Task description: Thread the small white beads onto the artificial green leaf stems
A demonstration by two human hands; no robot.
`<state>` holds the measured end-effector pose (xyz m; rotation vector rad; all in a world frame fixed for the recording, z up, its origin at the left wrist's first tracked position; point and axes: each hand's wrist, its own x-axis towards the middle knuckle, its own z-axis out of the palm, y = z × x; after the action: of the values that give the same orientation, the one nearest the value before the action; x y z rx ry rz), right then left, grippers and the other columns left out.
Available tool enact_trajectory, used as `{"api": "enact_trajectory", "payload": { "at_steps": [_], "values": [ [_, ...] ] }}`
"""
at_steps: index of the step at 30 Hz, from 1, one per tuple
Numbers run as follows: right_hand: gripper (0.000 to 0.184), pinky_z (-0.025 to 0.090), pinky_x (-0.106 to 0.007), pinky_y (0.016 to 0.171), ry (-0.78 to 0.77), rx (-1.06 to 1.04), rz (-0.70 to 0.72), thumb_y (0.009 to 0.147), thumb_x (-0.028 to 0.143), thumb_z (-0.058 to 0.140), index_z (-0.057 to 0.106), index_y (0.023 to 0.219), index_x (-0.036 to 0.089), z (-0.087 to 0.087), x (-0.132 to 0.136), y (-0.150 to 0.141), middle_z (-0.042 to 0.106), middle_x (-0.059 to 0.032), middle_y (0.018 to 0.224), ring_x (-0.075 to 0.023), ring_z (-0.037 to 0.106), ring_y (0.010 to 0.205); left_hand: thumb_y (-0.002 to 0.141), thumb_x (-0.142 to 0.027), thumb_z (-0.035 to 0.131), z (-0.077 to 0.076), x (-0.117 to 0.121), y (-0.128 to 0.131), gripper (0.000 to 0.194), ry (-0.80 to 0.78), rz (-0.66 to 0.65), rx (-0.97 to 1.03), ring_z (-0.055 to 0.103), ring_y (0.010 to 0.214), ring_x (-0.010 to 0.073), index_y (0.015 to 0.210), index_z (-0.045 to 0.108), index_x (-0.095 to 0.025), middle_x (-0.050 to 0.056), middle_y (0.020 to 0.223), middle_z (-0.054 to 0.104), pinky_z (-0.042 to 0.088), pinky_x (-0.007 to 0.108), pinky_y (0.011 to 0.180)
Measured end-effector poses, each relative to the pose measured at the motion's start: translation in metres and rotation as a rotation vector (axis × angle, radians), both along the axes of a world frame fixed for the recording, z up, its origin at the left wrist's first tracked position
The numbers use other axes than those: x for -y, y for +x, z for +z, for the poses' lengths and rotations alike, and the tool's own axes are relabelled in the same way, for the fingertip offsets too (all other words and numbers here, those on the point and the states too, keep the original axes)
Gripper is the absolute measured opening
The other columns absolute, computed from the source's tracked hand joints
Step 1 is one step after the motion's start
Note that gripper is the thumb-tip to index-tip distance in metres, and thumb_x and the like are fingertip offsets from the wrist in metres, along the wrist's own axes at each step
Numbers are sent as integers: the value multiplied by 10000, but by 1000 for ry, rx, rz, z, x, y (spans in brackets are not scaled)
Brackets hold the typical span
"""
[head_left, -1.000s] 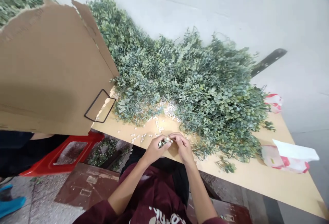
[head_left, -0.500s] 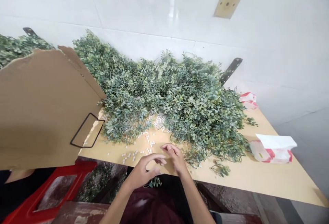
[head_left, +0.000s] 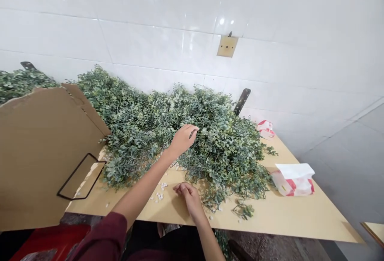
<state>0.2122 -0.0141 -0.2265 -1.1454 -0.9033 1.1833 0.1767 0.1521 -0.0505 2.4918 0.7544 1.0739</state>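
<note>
A wide heap of artificial green leaf sprigs (head_left: 228,141) covers the back of the table. My left hand (head_left: 183,139) reaches across to the middle of the heap, its fingers bent and the thumb and fingertips close together over the leaves. Whatever lies between those fingertips is too small to make out. Low at the front edge, my right hand (head_left: 189,199) is closed in a pinch above the tabletop; its contents cannot be made out. Small white pieces (head_left: 159,196) lie scattered to the left of it. One loose sprig (head_left: 243,210) rests to its right.
A large cardboard sheet (head_left: 45,153) stands at the left, with a black wire frame (head_left: 82,177) by its edge. Red-and-white plastic packaging (head_left: 295,185) lies on the tabletop (head_left: 300,221) at right. A metal bracket (head_left: 241,102) rises behind the heap. A red stool (head_left: 57,239) is below left.
My left hand has moved from beside the right hand forward onto the leaf heap. My right hand stays near the front edge, pinched. The camera view has tilted upward and shifted right.
</note>
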Motion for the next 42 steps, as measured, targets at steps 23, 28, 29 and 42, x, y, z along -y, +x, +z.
{"api": "enact_trajectory", "payload": {
  "at_steps": [23,28,29,42],
  "values": [
    [351,511,-375,897,-2,-105,73,848,526,591,701,825,193,-6,-5,5,703,-80,906,-228,660,935,963,-421,415,100,-55,-4,352,155,149,6,551,919,218,936,655,-165,76,927,652,432,333,832],
    [379,499,-353,899,-3,-12,58,881,528,540,698,838,186,5,4,3,696,-86,922,-218,648,926,927,-498,500,111,-21,-43,346,222,289,336,522,917,187,1000,670,-205,64,955,588,444,321,822],
    [386,494,-354,905,3,17,62,890,530,525,699,856,187,7,6,3,698,-88,929,-219,647,929,933,-479,499,106,-8,-54,326,169,268,376,528,836,163,1028,666,-216,52,920,586,450,295,759],
    [635,516,-331,691,19,-16,224,789,596,632,519,1288,221,28,33,-4,629,-54,858,-187,621,701,866,-417,606,-136,167,-123,295,-1050,182,717,609,818,190,779,691,-149,68,810,663,476,287,791]
  ]
}}
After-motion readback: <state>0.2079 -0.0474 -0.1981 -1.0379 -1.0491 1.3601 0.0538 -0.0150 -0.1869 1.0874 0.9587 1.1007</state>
